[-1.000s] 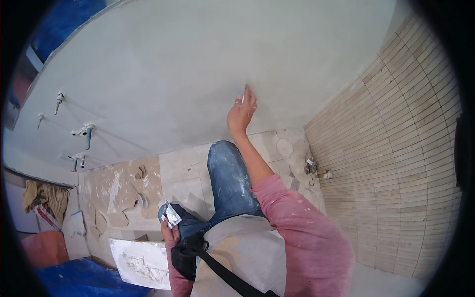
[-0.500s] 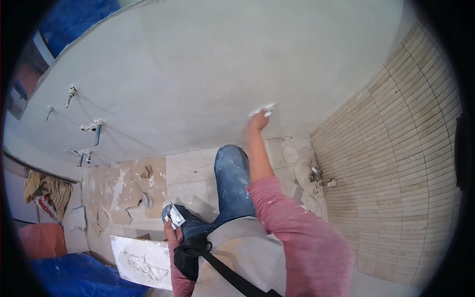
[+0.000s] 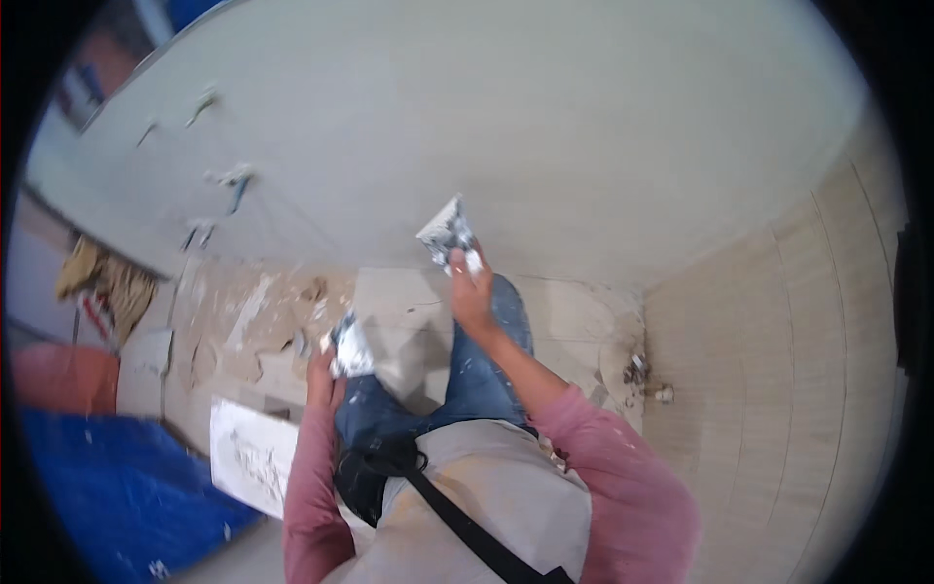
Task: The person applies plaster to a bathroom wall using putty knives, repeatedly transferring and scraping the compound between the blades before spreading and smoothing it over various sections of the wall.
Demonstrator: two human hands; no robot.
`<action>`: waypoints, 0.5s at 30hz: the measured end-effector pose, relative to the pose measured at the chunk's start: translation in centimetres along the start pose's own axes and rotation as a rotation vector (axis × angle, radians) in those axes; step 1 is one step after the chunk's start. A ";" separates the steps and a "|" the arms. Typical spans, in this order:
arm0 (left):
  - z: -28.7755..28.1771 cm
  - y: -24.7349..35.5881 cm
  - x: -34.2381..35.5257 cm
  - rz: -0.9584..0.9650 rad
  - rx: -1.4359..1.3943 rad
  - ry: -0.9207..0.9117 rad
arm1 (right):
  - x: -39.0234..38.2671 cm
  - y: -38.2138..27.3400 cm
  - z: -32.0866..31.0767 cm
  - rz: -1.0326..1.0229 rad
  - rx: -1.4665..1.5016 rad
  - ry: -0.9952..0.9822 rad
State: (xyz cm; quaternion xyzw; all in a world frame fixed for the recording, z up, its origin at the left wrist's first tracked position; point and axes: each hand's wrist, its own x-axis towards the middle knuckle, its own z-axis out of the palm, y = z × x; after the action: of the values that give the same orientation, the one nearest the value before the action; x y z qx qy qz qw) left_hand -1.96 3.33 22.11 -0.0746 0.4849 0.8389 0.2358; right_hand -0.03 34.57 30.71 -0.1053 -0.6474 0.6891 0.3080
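Two hands each have their fingers closed on a scraper. The right hand [image 3: 472,294], near the middle of the frame, grips the right scraper [image 3: 448,232], its metal blade angled toward the upper left and smeared white. Whether that blade touches the pale wall [image 3: 603,127] beyond, the view does not settle. The left hand [image 3: 323,376], lower and left of centre, grips the left scraper [image 3: 352,352], also whitened along its blade. The two scrapers are apart.

Below them are the person's jeans [image 3: 469,382], under a light shirt [image 3: 496,477] crossed by a black strap [image 3: 457,526]. Just beside the left sleeve [image 3: 313,487], at lower left, lies a white board [image 3: 227,420] bearing paste [image 3: 255,457]. Left of centre, a brown sheet [image 3: 219,336] with white spatters covers part of the floor [image 3: 394,292]. Several pipes [image 3: 238,193] jut from the wall at upper left. A blue sheet [image 3: 117,492] fills the lower left, a tan cloth [image 3: 126,292] sits above it, and a tiled wall [image 3: 759,389] rises along the right.
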 end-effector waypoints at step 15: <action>17.1 7.7 -4.8 0.218 -0.223 0.078 | -2.1 -4.6 -1.0 -0.667 -0.594 -0.462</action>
State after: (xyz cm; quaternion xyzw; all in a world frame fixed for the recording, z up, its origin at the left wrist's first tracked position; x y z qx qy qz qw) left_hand 0.41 13.13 38.65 -0.0797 0.4025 0.9047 0.1147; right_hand 3.48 34.12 34.42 0.1797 -0.8653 0.3444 0.3167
